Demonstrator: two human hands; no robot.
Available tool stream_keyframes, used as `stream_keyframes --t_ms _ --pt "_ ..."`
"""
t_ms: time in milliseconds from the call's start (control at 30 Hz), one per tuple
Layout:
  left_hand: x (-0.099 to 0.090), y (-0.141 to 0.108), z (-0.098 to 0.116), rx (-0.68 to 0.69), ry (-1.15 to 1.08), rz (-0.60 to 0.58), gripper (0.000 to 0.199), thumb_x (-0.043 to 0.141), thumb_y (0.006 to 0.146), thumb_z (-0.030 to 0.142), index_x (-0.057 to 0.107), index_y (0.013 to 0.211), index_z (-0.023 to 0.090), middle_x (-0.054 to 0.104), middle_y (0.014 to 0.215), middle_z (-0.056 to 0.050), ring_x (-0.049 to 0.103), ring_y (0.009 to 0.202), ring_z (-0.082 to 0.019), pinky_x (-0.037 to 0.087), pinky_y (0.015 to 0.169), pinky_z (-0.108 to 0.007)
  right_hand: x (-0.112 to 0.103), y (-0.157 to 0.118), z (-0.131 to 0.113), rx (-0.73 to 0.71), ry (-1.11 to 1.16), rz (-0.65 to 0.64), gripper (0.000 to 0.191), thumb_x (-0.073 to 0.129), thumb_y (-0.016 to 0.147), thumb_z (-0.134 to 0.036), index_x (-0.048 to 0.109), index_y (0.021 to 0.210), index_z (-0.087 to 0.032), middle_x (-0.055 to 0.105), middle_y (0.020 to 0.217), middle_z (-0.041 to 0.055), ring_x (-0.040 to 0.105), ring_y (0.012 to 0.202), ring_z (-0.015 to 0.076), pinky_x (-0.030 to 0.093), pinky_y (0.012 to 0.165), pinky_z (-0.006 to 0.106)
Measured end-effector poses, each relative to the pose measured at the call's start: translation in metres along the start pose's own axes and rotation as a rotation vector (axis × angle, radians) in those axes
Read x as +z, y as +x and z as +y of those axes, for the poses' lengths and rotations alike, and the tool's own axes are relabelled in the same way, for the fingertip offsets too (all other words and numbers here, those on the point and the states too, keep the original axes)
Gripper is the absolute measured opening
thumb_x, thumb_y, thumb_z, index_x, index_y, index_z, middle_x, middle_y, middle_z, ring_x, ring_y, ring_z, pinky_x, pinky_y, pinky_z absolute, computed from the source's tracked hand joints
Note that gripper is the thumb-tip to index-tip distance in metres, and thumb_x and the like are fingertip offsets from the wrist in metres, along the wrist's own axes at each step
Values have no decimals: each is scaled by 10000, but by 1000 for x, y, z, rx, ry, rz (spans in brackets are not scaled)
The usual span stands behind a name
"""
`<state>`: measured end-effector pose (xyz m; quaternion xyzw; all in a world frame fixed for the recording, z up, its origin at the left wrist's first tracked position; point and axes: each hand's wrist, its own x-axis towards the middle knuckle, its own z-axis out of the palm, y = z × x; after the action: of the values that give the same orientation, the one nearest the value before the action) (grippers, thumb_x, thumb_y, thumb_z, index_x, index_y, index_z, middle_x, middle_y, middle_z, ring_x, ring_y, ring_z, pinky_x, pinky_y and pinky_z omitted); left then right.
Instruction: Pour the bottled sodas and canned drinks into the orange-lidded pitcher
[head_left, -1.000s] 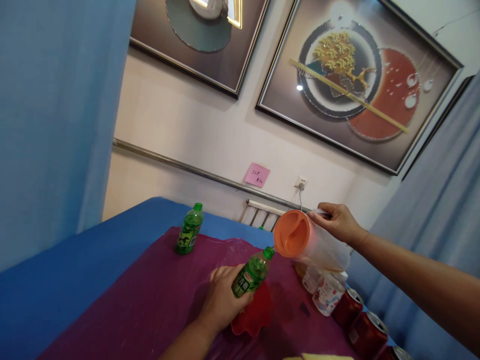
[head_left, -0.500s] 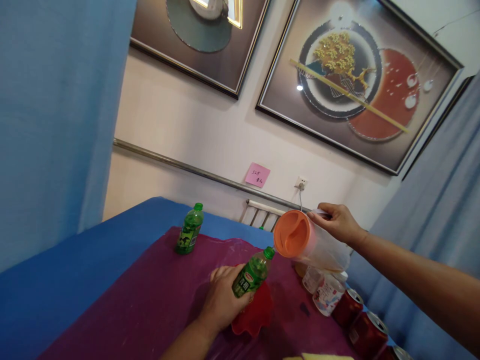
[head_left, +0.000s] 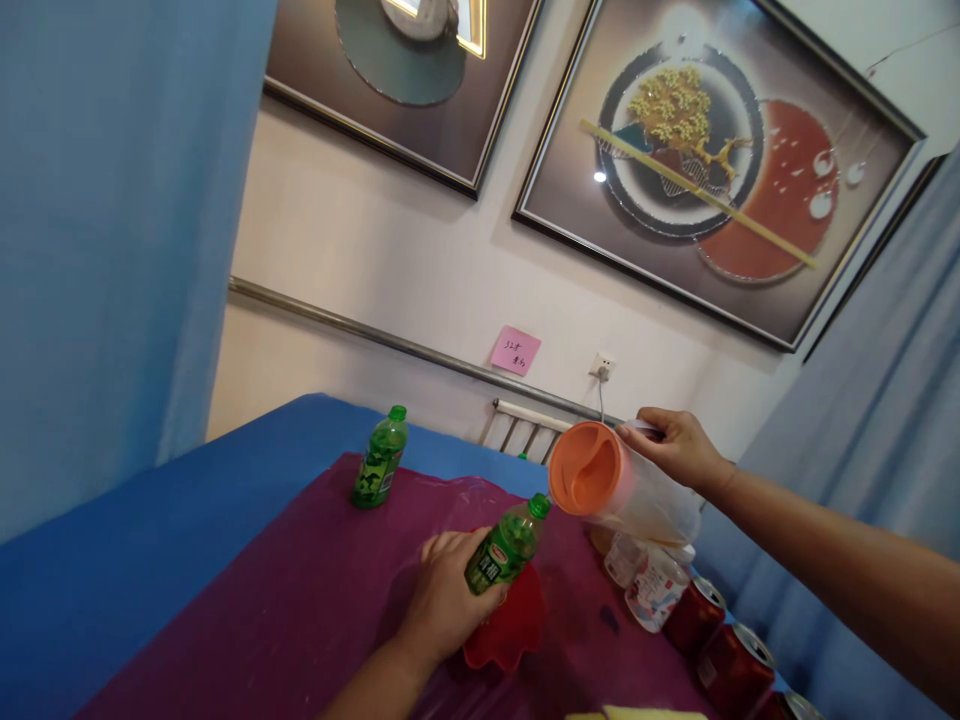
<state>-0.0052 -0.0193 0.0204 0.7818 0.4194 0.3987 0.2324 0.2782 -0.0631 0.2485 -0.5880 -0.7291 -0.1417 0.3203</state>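
Observation:
Wrapped round a green plastic bottle (head_left: 504, 550) is my left hand (head_left: 447, 590); the bottle tilts to the right above a red scallop-edged dish (head_left: 510, 630). My right hand (head_left: 675, 445) grips the handle of a clear pitcher (head_left: 656, 495) with an orange lid (head_left: 585, 468). The pitcher lies tipped on its side in the air, its lid end close to the bottle's mouth. A little pale liquid shows along its lower wall. Whether liquid passes into the bottle I cannot tell. A second green bottle (head_left: 380, 458) stands upright at the far left of the purple cloth.
Along the right side stand clear jars, one a labelled jar (head_left: 657, 590), and several dark red cans (head_left: 735, 665). A yellow cloth-like piece (head_left: 652, 714) shows at the bottom edge. The purple cloth (head_left: 300, 600) covers a blue surface (head_left: 90, 570). Blue curtains (head_left: 120, 220) hang at both sides.

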Motion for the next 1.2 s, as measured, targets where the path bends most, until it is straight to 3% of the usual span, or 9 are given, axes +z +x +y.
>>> stream_keyframes --t_ms 1200 --pt "4 0 -3 9 -3 10 538 793 706 270 682 1232 280 731 1110 -33 604 1102 -266 370 1008 -398 -2 0 -7 37 -3 -27 511 561 815 -626 334 556 -247 266 548 -62 277 525 99 216 478 256"
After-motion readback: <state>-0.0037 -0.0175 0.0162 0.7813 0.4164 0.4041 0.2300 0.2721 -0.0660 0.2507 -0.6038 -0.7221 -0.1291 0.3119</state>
